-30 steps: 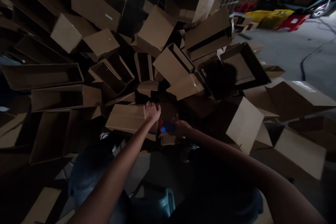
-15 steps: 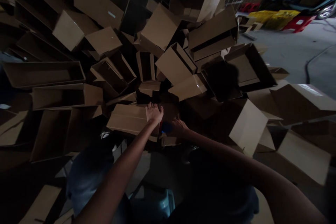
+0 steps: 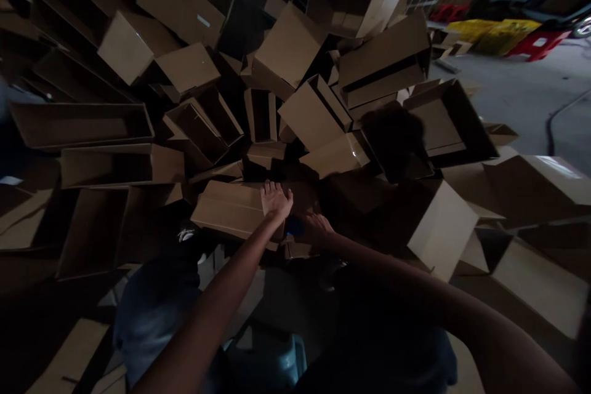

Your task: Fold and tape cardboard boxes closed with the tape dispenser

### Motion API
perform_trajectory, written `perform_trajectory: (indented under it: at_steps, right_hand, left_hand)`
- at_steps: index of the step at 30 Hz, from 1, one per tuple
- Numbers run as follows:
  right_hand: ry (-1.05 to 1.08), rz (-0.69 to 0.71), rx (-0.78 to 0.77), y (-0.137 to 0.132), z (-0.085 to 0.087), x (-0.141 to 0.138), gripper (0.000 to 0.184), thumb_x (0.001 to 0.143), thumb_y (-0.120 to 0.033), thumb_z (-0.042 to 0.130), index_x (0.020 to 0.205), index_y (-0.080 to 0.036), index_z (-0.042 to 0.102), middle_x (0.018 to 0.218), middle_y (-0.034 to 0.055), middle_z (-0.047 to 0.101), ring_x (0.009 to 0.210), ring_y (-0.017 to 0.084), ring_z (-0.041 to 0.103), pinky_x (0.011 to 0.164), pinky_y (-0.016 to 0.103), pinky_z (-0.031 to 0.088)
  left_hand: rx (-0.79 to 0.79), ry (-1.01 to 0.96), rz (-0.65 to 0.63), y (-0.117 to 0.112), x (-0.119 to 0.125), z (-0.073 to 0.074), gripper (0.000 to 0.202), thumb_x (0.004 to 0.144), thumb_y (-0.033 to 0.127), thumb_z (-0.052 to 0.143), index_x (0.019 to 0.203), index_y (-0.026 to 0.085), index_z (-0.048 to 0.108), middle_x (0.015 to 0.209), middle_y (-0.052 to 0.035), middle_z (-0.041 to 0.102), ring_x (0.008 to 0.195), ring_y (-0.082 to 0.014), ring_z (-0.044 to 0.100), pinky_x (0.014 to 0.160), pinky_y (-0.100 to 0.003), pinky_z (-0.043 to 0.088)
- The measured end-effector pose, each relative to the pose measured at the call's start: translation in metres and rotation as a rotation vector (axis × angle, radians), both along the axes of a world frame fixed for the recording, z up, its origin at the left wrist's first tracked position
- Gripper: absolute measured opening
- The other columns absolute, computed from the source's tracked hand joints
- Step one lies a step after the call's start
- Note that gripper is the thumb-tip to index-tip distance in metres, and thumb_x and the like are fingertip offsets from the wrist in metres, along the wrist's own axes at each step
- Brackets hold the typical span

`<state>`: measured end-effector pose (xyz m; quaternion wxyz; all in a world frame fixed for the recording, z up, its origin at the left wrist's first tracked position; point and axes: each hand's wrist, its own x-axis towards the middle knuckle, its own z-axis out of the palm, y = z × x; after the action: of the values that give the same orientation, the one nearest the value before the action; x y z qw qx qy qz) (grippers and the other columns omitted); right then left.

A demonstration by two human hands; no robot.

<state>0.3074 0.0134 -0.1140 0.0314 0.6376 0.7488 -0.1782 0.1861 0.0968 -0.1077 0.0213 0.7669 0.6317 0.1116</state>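
A closed cardboard box [image 3: 228,206] lies in front of my knees, with a seam along its top. My left hand [image 3: 276,199] rests flat on the box's right end, fingers stretched out. Just to the right, my right hand [image 3: 319,223] is low in shadow with its fingers curled. Beside its fingertips, at the box's right end, shows a blue rounded tool [image 3: 294,226], which the right hand appears to grip. Darkness hides its shape and the exact grip.
Open cardboard boxes [image 3: 106,165] are heaped ahead and on both sides. A light blue plastic stool [image 3: 277,360] stands below, between my legs. Far right are a red stool [image 3: 538,45], yellow bags [image 3: 496,34] and a grey floor [image 3: 503,83] with a dark cable.
The view has shifted slightly, so the heap sits a little further right. My left hand stays flat on the box; the right hand's fingers look slightly more curled and lower.
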Motion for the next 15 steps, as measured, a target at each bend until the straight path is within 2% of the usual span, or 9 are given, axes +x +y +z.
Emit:
perform_trajectory:
  at_steps: [6, 15]
  right_hand:
    - [0.0, -0.009, 0.002, 0.002, 0.006, -0.011, 0.051, 0.074, -0.041, 0.072, 0.121, -0.023, 0.067, 0.117, 0.0117, 0.073, 0.106, 0.03, 0.07, 0.079, 0.032, 0.052]
    - [-0.01, -0.045, -0.03, 0.006, 0.009, -0.015, 0.048, 0.073, -0.046, 0.076, 0.114, -0.022, 0.07, 0.114, 0.0114, 0.074, 0.106, 0.031, 0.07, 0.08, 0.033, 0.053]
  left_hand:
    - [-0.029, -0.015, -0.009, 0.003, -0.001, -0.001, 0.05, 0.095, 0.038, 0.041, 0.123, 0.004, 0.063, 0.137, -0.022, 0.058, 0.136, -0.0323, 0.044, 0.115, -0.043, 0.03]
    - [-0.041, -0.022, -0.012, 0.002, -0.002, 0.001, 0.049, 0.095, 0.037, 0.041, 0.123, 0.004, 0.063, 0.137, -0.0214, 0.058, 0.135, -0.0312, 0.045, 0.113, -0.042, 0.032]
